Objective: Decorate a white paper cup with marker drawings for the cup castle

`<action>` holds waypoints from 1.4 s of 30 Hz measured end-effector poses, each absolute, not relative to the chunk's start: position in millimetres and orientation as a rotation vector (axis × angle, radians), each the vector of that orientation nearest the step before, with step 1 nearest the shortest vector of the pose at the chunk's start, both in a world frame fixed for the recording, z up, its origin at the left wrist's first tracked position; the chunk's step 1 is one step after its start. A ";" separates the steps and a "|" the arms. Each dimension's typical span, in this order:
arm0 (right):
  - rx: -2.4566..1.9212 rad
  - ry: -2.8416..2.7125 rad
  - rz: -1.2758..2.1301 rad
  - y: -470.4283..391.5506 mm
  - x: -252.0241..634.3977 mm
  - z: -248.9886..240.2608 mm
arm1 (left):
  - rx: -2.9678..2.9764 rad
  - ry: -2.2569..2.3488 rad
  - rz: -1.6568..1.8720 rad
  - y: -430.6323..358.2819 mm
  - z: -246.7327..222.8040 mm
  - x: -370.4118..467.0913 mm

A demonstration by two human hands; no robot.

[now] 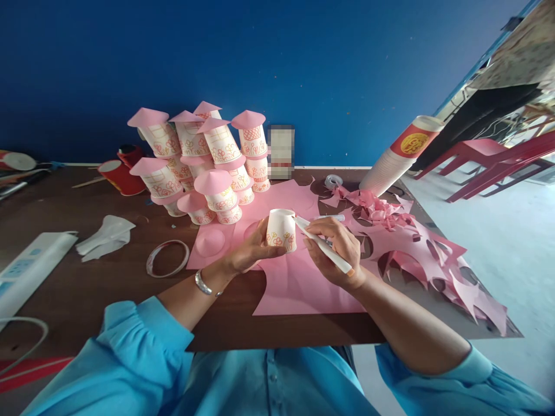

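- One white paper cup with orange and yellow flower drawings [281, 232] sits at the centre, the clock's hub, grasped by the left hand [259, 245].
- One white marker with an orange end [327, 249] is gripped in the right hand [336, 245], its tip at the cup's upper right; contact is hard to tell.
- At 10 o'clock, at least seven pink paper cone roofs [214, 181] top decorated white cups [222, 147]; overlap hides the full cup count.
- At 2 o'clock, one tall leaning stack of white paper cups [385, 164].
- The left fingers behind the cup are hidden; the white power strip [39, 263] at 9 o'clock is cut off.
- A rectangular panel [281, 151] at 12 o'clock is pixelated.
- The stack's red band bears a yellow emblem [414, 143], its lettering unreadable.
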State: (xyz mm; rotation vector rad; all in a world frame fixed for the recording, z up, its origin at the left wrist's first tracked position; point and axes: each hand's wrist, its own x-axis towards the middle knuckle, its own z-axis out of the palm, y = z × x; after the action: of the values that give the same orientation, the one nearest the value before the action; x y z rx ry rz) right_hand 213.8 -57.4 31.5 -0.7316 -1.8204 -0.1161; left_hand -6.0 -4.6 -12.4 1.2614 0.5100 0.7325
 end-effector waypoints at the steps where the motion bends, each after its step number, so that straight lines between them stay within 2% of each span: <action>1: -0.734 -1.821 -0.115 -57.5 213.9 31.6 | 1.268 0.512 0.732 -4.7 -12.6 -5.9; 42: -0.740 -1.870 -0.133 -59.7 213.9 34.1 | 1.255 0.476 0.643 -6.2 -8.1 -4.1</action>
State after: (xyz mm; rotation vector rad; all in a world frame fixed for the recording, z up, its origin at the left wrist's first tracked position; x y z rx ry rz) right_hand 213.9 -59.7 34.1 -0.7397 -1.8700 -0.1327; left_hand -4.1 -6.2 -8.1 1.2550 0.4764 0.6428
